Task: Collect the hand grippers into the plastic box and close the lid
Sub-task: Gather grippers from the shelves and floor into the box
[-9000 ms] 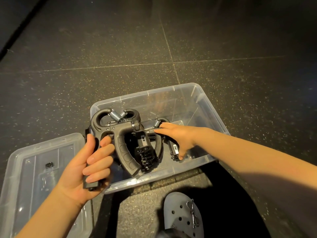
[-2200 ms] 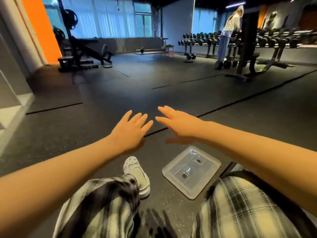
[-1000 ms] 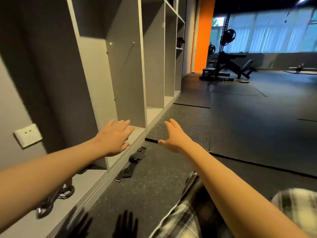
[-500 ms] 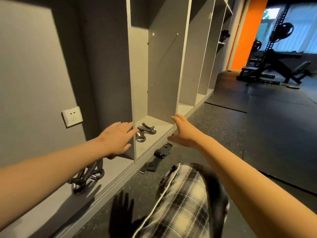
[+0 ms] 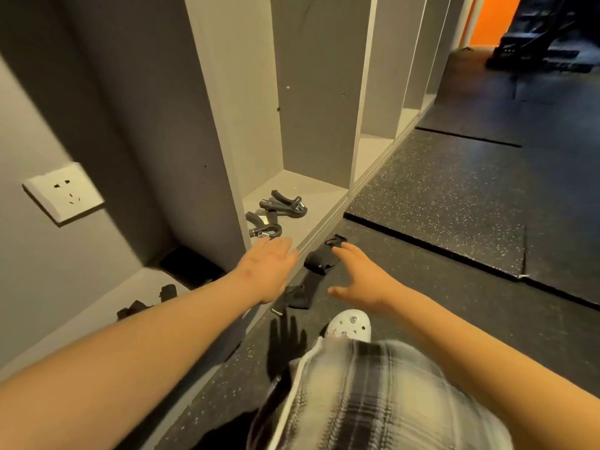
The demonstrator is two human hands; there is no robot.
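Two black hand grippers lie on the floor of a grey shelf compartment: one (image 5: pixel 285 206) farther back, one (image 5: pixel 263 226) nearer the front edge. More black gripper parts (image 5: pixel 143 303) show in the compartment to the left, partly behind my left forearm. My left hand (image 5: pixel 268 271) reaches forward with straight fingers, its tips just short of the nearer gripper, holding nothing. My right hand (image 5: pixel 360 280) is stretched out flat over the floor, empty. The plastic box and its lid are out of view.
Black straps (image 5: pixel 319 264) lie on the speckled rubber floor (image 5: pixel 438 196) below the shelf edge, between my hands. A wall socket (image 5: pixel 63 191) sits at the left. Upright shelf dividers (image 5: pixel 224 125) separate the compartments. My white clog (image 5: pixel 350 326) and plaid trouser leg are below.
The view has turned from the box to the shelf unit and dropped lower. Both hands have moved closer to the compartment with the two grippers.
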